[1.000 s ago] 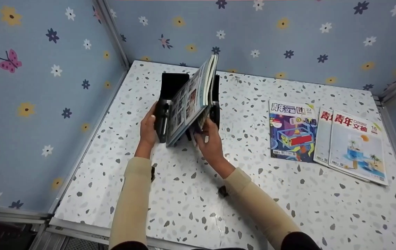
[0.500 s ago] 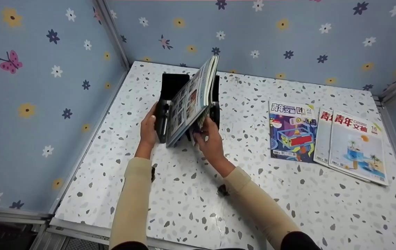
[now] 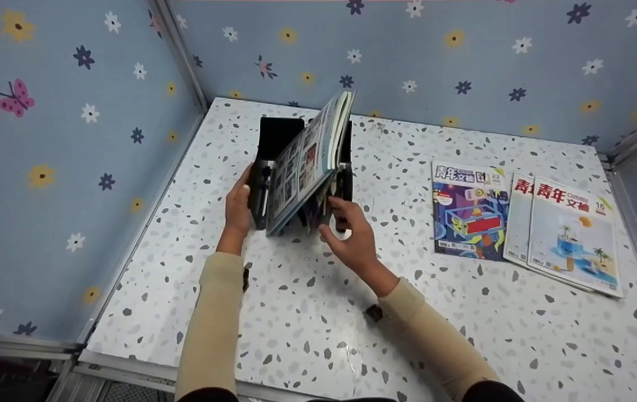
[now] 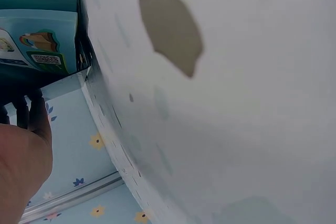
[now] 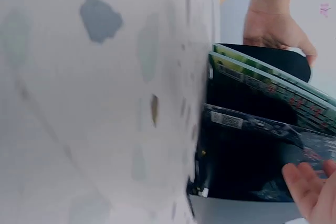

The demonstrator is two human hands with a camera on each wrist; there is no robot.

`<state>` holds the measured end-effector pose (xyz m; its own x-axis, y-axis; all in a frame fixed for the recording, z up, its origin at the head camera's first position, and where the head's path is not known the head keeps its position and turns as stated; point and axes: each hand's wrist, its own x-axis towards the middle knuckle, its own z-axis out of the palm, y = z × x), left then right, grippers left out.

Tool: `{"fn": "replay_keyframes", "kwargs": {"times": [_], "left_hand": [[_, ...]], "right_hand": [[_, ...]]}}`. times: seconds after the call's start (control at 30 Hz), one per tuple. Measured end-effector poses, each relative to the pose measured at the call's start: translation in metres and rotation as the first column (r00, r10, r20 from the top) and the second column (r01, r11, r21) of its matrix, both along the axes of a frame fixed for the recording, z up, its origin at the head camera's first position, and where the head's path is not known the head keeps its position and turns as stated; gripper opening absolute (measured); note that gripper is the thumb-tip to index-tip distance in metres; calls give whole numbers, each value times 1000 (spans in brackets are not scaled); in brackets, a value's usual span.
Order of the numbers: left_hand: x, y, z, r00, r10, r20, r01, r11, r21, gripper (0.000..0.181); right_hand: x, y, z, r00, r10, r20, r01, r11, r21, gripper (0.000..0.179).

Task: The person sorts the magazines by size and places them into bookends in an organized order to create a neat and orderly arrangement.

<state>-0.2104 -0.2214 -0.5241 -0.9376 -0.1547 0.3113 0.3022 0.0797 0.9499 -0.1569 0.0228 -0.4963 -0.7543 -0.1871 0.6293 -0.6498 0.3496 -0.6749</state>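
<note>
A black magazine holder (image 3: pixel 280 131) stands toward the back left of the table, with upright side panels. My left hand (image 3: pixel 238 206) rests against the outside of its left panel, fingers extended along it. Light-blue magazines (image 3: pixel 302 164) lean to the right inside the holder, their tops rising above it. Behind them in the head view, a darker magazine (image 5: pixel 257 121) stands closer to the right panel. My right hand (image 3: pixel 354 231) is beside that dark magazine, thumb and fingers spread apart. In the right wrist view, its fingertips (image 5: pixel 302 179) are right at the dark cover.
On the right of the speckled table (image 3: pixel 296 340) lie a purple magazine (image 3: pixel 470 212) and overlapping pale magazines (image 3: pixel 575 240). Flower-patterned wall panels (image 3: pixel 407 56) enclose the left, back and right sides. The table's front edge runs beneath the forearms.
My right hand has let go of the dark magazine's lower edge and drawn back slightly right, its fingers opening. The left hand and the leaning magazines have stayed nearly still.
</note>
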Motion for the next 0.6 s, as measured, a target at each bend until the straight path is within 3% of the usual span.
{"fn": "replay_keyframes", "kwargs": {"times": [0.27,0.47,0.6], "left_hand": [[0,0,0,1000,-5,-8,5,1000,10,45],[0,0,-3,999,-37,-12,38,998,56,45],[-2,1,-3,999,-39,-21,40,998,55,45]], "right_hand": [[6,21,21,998,64,-14,-63,998,31,58],[-3,37,30,989,74,-127,-75,997,1,54],[-11,51,35,984,45,-170,-47,999,-6,62]]}}
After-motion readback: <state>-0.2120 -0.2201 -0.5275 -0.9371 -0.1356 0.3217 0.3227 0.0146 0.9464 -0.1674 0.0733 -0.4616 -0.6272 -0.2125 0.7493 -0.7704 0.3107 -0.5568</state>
